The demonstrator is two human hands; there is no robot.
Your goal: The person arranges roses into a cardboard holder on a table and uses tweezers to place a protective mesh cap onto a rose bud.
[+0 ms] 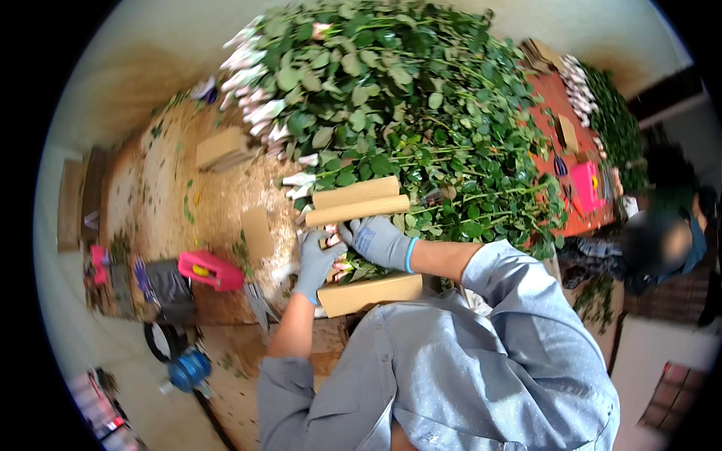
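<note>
My left hand (316,262), in a grey glove with a blue cuff, curls its thumb and fingers beside pale pink rose heads (341,269). Close to its right, my right hand (379,241) wears a matching glove and reaches its fingertips toward the same blooms. What either hand grips is partly hidden by the fingers. Just beyond them lies a bent piece of corrugated cardboard (358,211), its ridged edge facing up. Another cardboard flap (369,294) stands between the hands and my body. Rose leaves show between these pieces.
A large heap of leafy rose stems (395,101) covers the far side. Left on the wooden table (169,208) are stacked cardboard sheets (223,147), a flat cardboard piece (258,232), a pink tool (211,270) and grey metal shears (259,304). A person (657,242) is at right beside a red tabletop (550,96).
</note>
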